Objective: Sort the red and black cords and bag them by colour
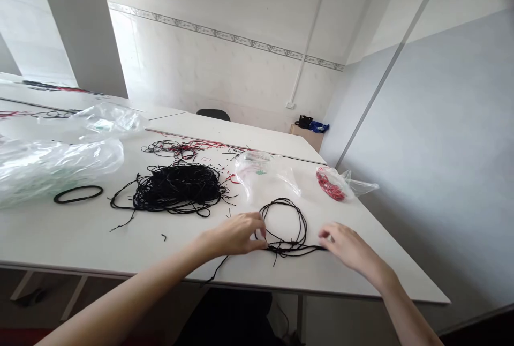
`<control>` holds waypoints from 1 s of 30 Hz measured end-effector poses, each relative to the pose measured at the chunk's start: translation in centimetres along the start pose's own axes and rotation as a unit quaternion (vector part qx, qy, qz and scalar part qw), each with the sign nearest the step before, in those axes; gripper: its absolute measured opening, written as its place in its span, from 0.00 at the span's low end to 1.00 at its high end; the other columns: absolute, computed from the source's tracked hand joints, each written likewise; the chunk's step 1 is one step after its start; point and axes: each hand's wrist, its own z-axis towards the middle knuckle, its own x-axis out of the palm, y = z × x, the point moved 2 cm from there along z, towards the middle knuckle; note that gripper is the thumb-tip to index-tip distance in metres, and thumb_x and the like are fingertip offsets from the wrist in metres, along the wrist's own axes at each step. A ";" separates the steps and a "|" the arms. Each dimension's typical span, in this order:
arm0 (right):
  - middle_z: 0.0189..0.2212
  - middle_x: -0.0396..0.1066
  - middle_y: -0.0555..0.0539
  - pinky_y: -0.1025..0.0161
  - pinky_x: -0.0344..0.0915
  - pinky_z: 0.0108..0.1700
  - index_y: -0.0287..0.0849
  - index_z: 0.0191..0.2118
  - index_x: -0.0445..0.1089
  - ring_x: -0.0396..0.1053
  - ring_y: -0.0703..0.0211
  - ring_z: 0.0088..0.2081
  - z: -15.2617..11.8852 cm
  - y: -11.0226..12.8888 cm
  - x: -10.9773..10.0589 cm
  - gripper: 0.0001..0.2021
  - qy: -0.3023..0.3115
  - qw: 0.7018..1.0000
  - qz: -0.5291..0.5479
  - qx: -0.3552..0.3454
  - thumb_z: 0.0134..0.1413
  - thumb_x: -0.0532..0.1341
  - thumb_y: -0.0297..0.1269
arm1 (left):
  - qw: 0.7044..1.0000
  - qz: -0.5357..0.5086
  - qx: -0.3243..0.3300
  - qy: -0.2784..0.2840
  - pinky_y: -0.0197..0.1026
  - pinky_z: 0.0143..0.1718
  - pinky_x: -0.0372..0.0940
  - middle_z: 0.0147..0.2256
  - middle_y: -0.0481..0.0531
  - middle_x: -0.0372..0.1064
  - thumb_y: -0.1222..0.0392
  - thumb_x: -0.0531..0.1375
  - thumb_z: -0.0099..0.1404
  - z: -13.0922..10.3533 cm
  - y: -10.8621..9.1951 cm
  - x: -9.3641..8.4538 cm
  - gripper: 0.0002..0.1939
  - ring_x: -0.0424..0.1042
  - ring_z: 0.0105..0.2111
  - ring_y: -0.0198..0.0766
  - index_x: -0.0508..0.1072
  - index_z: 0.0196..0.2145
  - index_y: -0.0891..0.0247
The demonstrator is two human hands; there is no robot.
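Observation:
A loose coil of thin black cord (304,223) lies near the table's front edge, its knotted strands bunched along the lower side. At the coil's left side, my left hand (243,233) has curled fingers, with thumb and forefinger around the strands. One tail of cord emerges below that wrist and hangs towards the edge. My right hand (345,244) is at the right ends of the cord, fingers bent around them; the exact grip is partly hidden. Left of the coil sits a large tangled pile of black cords (180,188).
Clear plastic bags (108,118) lie at left, another bag (257,166) behind the coil. A bag of red cords (331,182) is at right. A black ring (78,194) and red and black scraps (188,148) lie on the white table (120,244). A chair (212,114) stands behind.

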 end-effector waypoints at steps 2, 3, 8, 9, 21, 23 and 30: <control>0.36 0.67 0.47 0.64 0.59 0.39 0.43 0.34 0.68 0.65 0.59 0.37 3.1 0.7 -0.4 0.11 -0.035 0.999 0.006 -0.018 0.56 0.50 0.38 | 0.999 0.001 -0.010 -0.039 0.38 0.34 0.61 0.36 0.51 0.66 0.51 0.52 0.60 2.3 0.7 -0.7 0.14 0.67 0.32 0.36 0.70 0.35 0.61; 0.39 0.67 0.45 0.65 0.58 0.41 0.43 0.37 0.68 0.65 0.59 0.40 4.8 1.2 -0.3 0.11 -0.040 0.999 0.006 -0.033 0.55 0.51 0.38 | 0.998 0.000 -0.021 -0.059 0.38 0.33 0.61 0.35 0.52 0.66 0.51 0.50 0.61 3.6 1.2 -0.8 0.14 0.67 0.31 0.35 0.70 0.34 0.63; 0.38 0.67 0.43 0.64 0.58 0.43 0.39 0.36 0.69 0.65 0.56 0.41 11.8 2.7 2.3 0.08 -0.037 0.998 0.003 -0.055 0.50 0.56 0.35 | 0.993 0.017 -0.042 -0.113 0.41 0.39 0.62 0.37 0.55 0.66 0.58 0.50 0.61 7.9 4.5 0.9 0.12 0.67 0.37 0.39 0.68 0.37 0.66; 0.36 0.67 0.43 0.64 0.59 0.42 0.39 0.35 0.69 0.66 0.57 0.40 12.4 2.7 2.9 0.07 -0.040 0.997 0.006 -0.059 0.51 0.56 0.34 | 0.992 0.020 -0.040 -0.120 0.42 0.42 0.62 0.39 0.56 0.65 0.59 0.51 0.61 8.0 5.0 1.2 0.12 0.66 0.39 0.40 0.67 0.40 0.66; 0.28 0.66 0.50 0.65 0.61 0.36 0.42 0.35 0.62 0.65 0.63 0.33 10.3 4.8 3.8 0.06 0.019 0.975 0.175 -0.137 0.57 0.49 0.33 | 0.988 -0.122 -0.049 -0.082 0.49 0.48 0.58 0.46 0.60 0.63 0.53 0.53 0.59 4.9 4.6 1.4 0.21 0.62 0.47 0.45 0.64 0.47 0.67; 0.22 0.64 0.52 0.65 0.61 0.33 0.42 0.36 0.63 0.64 0.64 0.28 9.8 5.6 3.5 0.07 0.063 0.945 0.295 -0.129 0.57 0.52 0.39 | 0.956 -0.281 -0.081 0.007 0.45 0.41 0.62 0.42 0.59 0.67 0.51 0.52 0.60 4.0 4.7 1.3 0.19 0.67 0.40 0.41 0.66 0.44 0.66; 0.24 0.65 0.50 0.68 0.54 0.24 0.39 0.33 0.67 0.56 0.71 0.20 9.2 6.9 3.6 0.11 0.124 0.861 0.490 -0.064 0.49 0.61 0.42 | 0.775 -0.603 -0.111 0.152 0.33 0.23 0.51 0.35 0.56 0.70 0.56 0.58 0.57 1.8 4.7 0.7 0.16 0.58 0.21 0.25 0.68 0.41 0.67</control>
